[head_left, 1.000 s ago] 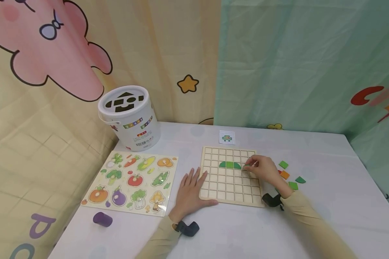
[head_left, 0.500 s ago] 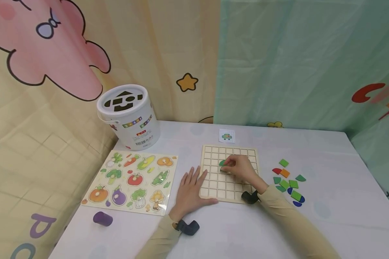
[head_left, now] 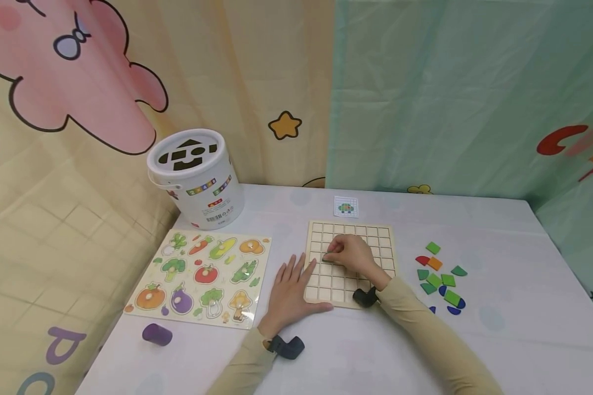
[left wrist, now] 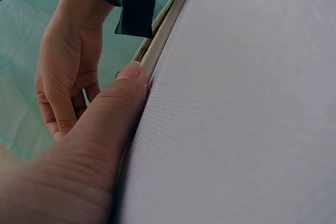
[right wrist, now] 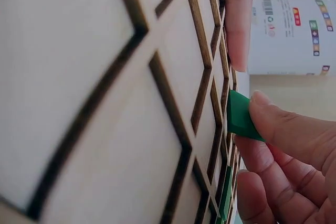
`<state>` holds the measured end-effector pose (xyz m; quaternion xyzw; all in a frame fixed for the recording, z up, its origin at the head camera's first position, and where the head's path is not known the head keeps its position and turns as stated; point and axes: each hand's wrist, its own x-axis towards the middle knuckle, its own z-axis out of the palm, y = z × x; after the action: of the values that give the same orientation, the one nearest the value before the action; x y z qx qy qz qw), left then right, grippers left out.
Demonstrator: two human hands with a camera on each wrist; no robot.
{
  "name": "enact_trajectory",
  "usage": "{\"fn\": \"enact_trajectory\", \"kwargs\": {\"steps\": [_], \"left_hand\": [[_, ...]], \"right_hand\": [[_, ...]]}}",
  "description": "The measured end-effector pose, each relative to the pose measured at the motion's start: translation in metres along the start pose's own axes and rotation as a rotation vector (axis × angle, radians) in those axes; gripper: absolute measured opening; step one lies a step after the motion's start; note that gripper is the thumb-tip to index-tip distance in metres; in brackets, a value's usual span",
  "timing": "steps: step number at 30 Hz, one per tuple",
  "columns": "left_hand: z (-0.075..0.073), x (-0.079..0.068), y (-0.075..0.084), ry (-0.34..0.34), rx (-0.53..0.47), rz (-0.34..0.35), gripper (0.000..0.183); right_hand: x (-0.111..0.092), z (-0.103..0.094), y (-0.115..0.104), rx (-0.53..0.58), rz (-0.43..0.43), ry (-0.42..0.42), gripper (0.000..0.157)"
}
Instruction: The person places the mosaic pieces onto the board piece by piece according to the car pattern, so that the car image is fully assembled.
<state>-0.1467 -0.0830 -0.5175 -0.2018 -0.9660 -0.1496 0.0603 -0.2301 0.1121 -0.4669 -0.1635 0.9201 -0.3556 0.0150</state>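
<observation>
My right hand (head_left: 352, 254) is over the left part of the wooden grid board (head_left: 326, 293). Its thumb and fingers pinch a green quarter-circle tile (right wrist: 242, 115), whose edge is right at the grid in the right wrist view. Another green tile (right wrist: 226, 195) sits in the board close by; from the head view the hand covers the tiles in that row. My left hand (head_left: 289, 299) lies flat with spread fingers at the board's left front corner, fingertips on its left edge. In the left wrist view the thumb (left wrist: 118, 95) rests along the board's front edge (left wrist: 165, 30).
Right of the board lie several loose green, blue, red and orange tiles (head_left: 434, 280). A small picture card (head_left: 346, 207) is behind the board. Leftward are a vegetable puzzle (head_left: 197, 318), a purple cylinder (head_left: 157, 334) and a white bucket (head_left: 205, 197) with a slotted lid.
My right hand has moved left across the board with the green tile, from the right end of the row of green tiles to its left. The left hand has stayed in place.
</observation>
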Motion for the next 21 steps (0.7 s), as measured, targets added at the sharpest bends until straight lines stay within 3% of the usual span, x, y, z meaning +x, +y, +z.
{"fn": "enact_trajectory", "kwargs": {"steps": [21], "left_hand": [[0.0029,0.0,-0.0005,-0.016,0.003,-0.013,0.107]], "right_hand": [[0.0019,-0.0042,-0.0003,-0.094,0.02,-0.087,0.01]]}}
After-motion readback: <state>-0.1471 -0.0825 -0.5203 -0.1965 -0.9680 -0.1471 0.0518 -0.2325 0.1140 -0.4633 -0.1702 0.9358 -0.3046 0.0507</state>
